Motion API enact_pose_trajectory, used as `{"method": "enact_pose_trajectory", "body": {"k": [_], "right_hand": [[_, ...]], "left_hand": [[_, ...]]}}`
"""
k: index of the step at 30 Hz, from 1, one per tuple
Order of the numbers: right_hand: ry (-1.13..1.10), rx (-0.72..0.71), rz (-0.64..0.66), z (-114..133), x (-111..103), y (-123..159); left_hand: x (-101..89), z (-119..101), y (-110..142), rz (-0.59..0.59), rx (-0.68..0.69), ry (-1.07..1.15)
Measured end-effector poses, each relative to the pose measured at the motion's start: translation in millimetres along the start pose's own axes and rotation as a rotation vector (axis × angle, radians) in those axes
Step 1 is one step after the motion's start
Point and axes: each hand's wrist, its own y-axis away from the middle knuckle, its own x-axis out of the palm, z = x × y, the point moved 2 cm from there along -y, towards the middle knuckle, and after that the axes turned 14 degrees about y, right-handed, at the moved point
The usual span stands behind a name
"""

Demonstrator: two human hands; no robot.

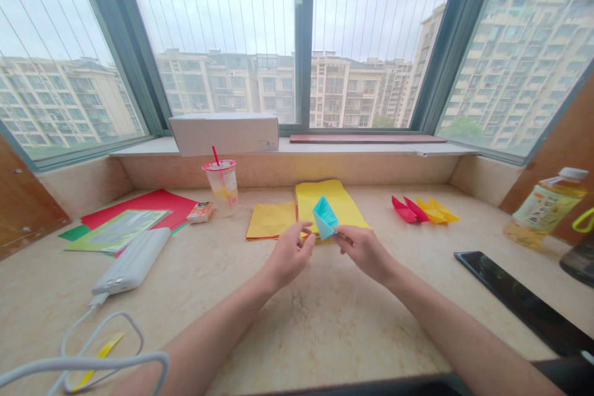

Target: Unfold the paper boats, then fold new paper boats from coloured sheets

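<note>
We look down past our two bare forearms at a pale stone worktop beneath a wide window. Our right grip is narrow, thumb and fingers pinching a folded turquoise paper, a small pointed shape held tilted between our hands. Our left grip is narrow too, its curled fingertips just beside the paper's left edge; we cannot tell whether they touch it. Directly beyond the grip lies a sheet of yellow paper, with a folded darker yellow paper against its left side. Well to the right of the grip sits a row of folded red and yellow paper pieces. To the left of the grip stand a clear plastic cup with a red straw and a small snack packet, then red paper sheets under a green printed booklet. Nearer on that side lies a white power bank with its white cable looped in front. Far right of the grip are a plastic bottle of golden drink and a flat black device
</note>
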Motion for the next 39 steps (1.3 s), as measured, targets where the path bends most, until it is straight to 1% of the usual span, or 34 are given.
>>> {"method": "enact_pose_trajectory", "body": {"k": [2, 3, 6, 8, 11, 13, 18, 20, 23, 28, 31, 34, 39], "right_hand": [[0.013, 0.032, -0.04, -4, -4, -2], [0.025, 0.046, -0.071, -6, -7, -3], [0.108, 0.097, -0.162, -16, -16, -7], [0.245, 0.14, -0.181, -25, -22, -9], [0.542, 0.2, -0.113, -37, -27, -13], [0.678, 0.244, -0.06, -44, -28, -14], [0.847, 0.357, 0.051, -54, -27, -21], [0.898, 0.387, 0.096, -59, -27, -32], [0.951, 0.438, 0.159, -71, -35, -57], [1.006, 0.539, 0.252, -107, -56, -104], [1.027, 0.576, 0.289, -131, -63, -125], [1.03, 0.604, 0.313, -154, -62, -138], [1.013, 0.657, 0.351, -194, -53, -150]], "left_hand": [[-0.6, 0, 1, 0.081, 0.157, -0.27], [-0.9, 0, 1, 0.112, 0.2, -0.363], [-2.7, -2, 1, 0.146, 0.253, -0.539], [-3.3, -5, 0, 0.173, 0.288, -0.631], [-4.0, -9, -1, 0.198, 0.312, -0.718], [-4.3, -9, -1, 0.205, 0.323, -0.754], [-4.5, -4, -1, 0.207, 0.34, -0.866], [-3.9, -4, -1, 0.207, 0.361, -0.895], [-1.7, -4, 1, 0.209, 0.406, -0.907], [2.6, -5, 4, 0.248, 0.434, -0.91], [3.6, -4, 5, 0.25, 0.45, -0.883], [5.4, -2, 7, 0.248, 0.466, -0.867], [11.8, -5, 13, 0.252, 0.552, -0.832]]}}
